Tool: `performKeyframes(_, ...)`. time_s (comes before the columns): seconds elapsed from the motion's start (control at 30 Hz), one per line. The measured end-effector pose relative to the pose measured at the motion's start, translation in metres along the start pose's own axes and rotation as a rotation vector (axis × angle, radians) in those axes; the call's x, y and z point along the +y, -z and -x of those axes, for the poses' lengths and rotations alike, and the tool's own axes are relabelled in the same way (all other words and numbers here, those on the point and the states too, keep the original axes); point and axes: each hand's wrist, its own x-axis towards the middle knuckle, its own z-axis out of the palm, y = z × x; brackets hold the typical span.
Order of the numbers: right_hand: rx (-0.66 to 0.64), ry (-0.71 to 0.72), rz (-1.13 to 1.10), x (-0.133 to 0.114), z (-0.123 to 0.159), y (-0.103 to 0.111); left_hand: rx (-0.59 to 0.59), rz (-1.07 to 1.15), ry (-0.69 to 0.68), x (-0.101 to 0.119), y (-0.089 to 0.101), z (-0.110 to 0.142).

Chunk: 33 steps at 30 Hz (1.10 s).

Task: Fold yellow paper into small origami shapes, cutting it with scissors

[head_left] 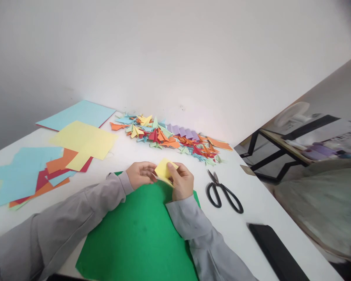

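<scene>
Both my hands hold a small folded yellow paper [163,169] just above the far edge of a green sheet [140,238]. My left hand [140,174] pinches its left edge with curled fingers. My right hand [180,181] grips its right side, thumb on top. Grey sleeves cover both my arms.
Black scissors [224,193] lie to the right of my hands. A heap of folded coloured paper pieces [169,136] sits further back. Loose yellow [84,142], blue [20,171] and orange sheets lie at the left. A black flat object [276,253] rests near the table's right edge.
</scene>
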Motion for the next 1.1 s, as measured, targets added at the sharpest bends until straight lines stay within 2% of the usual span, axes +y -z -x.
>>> performKeyframes(0.17,-0.090,0.033,0.025,-0.004,0.005,-0.003,-0.050,0.043,0.071,0.003,0.000,-0.002)
performKeyframes(0.27,-0.127,0.062,0.035,-0.007,0.007,-0.004,-0.014,0.077,0.107,0.005,0.001,-0.003)
performKeyframes(0.33,-0.135,0.098,0.033,-0.008,0.008,-0.004,0.033,0.040,0.082,0.004,0.001,-0.003)
performKeyframes(0.43,-0.139,0.153,0.034,-0.007,0.007,-0.003,0.019,-0.010,0.045,0.001,0.000,-0.002)
performKeyframes(0.53,-0.149,0.126,0.044,-0.005,0.006,-0.002,0.013,-0.041,0.016,-0.003,-0.001,-0.001)
performKeyframes(0.63,-0.134,0.118,0.081,-0.007,0.007,-0.001,0.119,-0.050,-0.011,-0.003,0.000,-0.003)
performKeyframes(0.8,-0.128,0.316,0.132,-0.012,0.013,-0.001,0.338,0.011,-0.055,0.001,0.005,-0.008)
performKeyframes(0.9,-0.250,0.439,0.261,-0.011,0.017,-0.001,0.411,0.003,-0.090,0.002,0.008,-0.010)
performKeyframes(1.0,-0.376,0.551,0.429,-0.006,0.018,-0.002,0.391,-0.025,-0.115,0.000,0.008,-0.009)
performKeyframes(1.1,-0.372,0.603,0.530,-0.002,0.017,-0.005,0.326,-0.029,-0.117,-0.001,0.006,-0.007)
